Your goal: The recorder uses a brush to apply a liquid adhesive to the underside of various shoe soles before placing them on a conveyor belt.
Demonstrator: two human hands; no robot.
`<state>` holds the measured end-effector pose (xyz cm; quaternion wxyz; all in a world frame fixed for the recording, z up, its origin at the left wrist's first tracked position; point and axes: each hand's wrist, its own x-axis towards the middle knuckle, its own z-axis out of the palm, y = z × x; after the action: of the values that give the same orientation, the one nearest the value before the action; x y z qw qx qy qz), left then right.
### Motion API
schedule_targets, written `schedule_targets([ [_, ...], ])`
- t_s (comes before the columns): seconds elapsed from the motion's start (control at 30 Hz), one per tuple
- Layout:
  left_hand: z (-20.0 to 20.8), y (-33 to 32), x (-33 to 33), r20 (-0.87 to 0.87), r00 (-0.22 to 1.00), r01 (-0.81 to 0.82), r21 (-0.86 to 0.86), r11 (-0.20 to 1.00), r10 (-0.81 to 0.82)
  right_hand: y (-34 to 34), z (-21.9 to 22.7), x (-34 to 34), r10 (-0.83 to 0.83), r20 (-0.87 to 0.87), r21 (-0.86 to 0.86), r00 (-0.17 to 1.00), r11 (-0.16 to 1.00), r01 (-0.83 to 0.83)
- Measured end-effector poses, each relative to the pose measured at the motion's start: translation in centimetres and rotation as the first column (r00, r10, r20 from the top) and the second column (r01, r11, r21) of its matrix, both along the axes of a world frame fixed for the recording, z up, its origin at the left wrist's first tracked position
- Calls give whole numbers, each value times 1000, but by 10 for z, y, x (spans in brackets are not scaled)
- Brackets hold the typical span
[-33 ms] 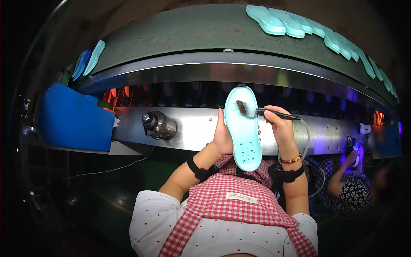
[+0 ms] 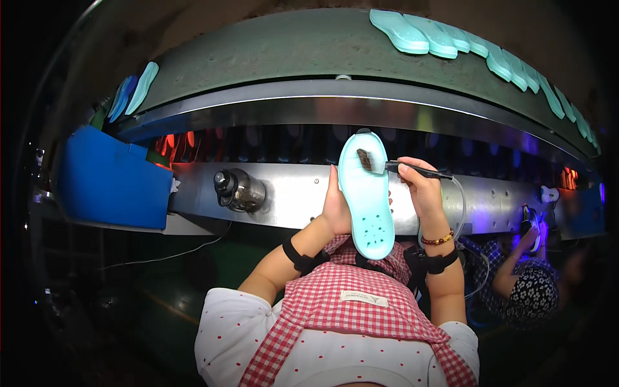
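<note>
A pale turquoise shoe sole [image 2: 369, 203] with small holes near its lower end is held upright in front of me. My left hand [image 2: 336, 205] is closed around its left edge and back, with some fingertips showing past the right edge. My right hand [image 2: 420, 186] is closed on the black handle of a brush [image 2: 420, 170]. The brush's dark bristles lie against the upper part of the sole. A thin clear tube [image 2: 462, 205] runs from the brush handle down past my right wrist.
A dark metal pot [image 2: 242, 191] stands left on the steel ledge [image 2: 292, 187]. Beyond is a grey-green conveyor belt [image 2: 258, 55] bearing several turquoise soles [image 2: 400, 33]. A blue housing [image 2: 113, 177] sits at far left. Another person [image 2: 532, 287] works at the right.
</note>
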<state>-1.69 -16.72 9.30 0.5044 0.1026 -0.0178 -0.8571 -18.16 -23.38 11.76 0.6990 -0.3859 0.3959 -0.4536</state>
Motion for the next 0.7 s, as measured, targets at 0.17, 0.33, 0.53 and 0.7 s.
schedule_targets([
  [0.17, -11, 3, -8, 89, 990, -108, -27, 994, 110, -3, 7, 14, -25, -138, -98, 990, 995, 11],
  [0.33, -7, 5, -28, 437, 820, -413, 3, 911, 370, 28, 21, 44, -183, -464, -588, 866, 795, -147],
  [0.53, -12, 2, 15, 390, 826, -431, -30, 902, 408, 58, 35, 8, 91, -647, -497, 757, 703, -509],
  [0.7, 1, 10, 15, 301, 914, -286, 1, 958, 273, 46, 68, -15, 286, -561, -331, 777, 783, -527],
])
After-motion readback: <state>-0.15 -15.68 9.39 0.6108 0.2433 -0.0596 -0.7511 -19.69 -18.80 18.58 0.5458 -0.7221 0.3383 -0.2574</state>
